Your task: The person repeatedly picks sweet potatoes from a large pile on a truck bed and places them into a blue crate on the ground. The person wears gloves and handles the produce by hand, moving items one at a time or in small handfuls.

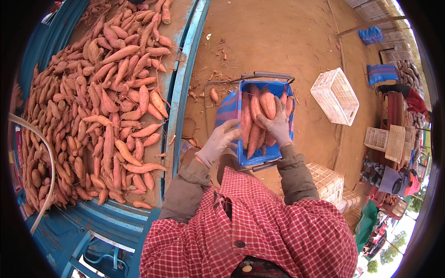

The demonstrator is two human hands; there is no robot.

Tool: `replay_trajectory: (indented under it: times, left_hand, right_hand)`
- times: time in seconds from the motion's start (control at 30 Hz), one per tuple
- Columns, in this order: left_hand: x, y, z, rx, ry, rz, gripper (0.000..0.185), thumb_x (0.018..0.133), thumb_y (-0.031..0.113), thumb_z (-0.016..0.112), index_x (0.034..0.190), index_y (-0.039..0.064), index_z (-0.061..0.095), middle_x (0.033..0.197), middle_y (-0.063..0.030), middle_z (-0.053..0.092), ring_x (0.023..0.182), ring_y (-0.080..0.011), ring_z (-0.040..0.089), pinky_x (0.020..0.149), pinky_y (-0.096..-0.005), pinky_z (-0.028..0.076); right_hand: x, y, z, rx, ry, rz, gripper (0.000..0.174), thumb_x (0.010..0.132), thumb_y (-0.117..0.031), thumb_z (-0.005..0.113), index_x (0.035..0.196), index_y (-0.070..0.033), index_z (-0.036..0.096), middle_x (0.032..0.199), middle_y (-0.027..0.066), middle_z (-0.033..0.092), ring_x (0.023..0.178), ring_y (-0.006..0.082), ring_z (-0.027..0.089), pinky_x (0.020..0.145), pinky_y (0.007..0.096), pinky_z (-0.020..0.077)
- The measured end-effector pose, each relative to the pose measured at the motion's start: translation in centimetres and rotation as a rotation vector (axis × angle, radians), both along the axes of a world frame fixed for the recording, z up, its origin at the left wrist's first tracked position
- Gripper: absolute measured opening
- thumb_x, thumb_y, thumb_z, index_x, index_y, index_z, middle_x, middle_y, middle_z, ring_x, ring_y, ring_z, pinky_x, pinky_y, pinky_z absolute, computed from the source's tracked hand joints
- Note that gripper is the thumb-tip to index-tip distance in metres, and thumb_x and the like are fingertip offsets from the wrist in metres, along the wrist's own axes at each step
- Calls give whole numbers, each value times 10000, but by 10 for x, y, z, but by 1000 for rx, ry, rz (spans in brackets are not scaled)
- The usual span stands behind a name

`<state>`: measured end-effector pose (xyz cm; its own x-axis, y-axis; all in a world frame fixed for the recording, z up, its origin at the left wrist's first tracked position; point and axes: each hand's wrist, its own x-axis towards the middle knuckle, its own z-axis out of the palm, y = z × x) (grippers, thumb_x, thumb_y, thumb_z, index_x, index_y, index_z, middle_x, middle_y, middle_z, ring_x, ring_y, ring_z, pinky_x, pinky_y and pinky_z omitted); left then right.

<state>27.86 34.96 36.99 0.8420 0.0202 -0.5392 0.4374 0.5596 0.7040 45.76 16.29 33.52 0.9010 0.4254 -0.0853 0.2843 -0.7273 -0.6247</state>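
Observation:
Before me a blue bag hangs open in a metal frame with dark handles. Several reddish sweet potatoes fill much of it, mostly lying lengthwise. My right hand, in a pale glove, is inside the bag. Its thumb and fingers span a thick sweet potato on top of the others; the palm side is hidden. Also gloved, my left hand is at the bag's near left rim, fingers apart and holding nothing.
To my left, a blue truck bed carries a large heap of sweet potatoes. A white plastic crate stands on the dirt floor at right; stacked crates are beside my right arm. People are at the far right.

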Motion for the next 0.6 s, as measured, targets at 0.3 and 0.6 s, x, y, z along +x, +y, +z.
replay_trajectory:
  times: [0.3,0.6]
  left_hand:
    - [-145,75,-2,62,30,618,561,986,315,637,1414,-14,482,1244,-96,601,1084,-166,615,868,-323,544]
    - [-376,175,-6,693,596,1631,500,962,247,651,1352,-38,525,1289,-172,607,1085,-246,638,912,-361,540]
  right_hand:
    - [-46,-47,-7,-376,141,56,793,967,-510,577,1566,-63,311,1351,303,585,1206,459,594,950,489,497]
    - [1,17,-21,-848,-29,465,553,996,-426,482,897,71,704,933,334,681,901,499,662,803,571,503]
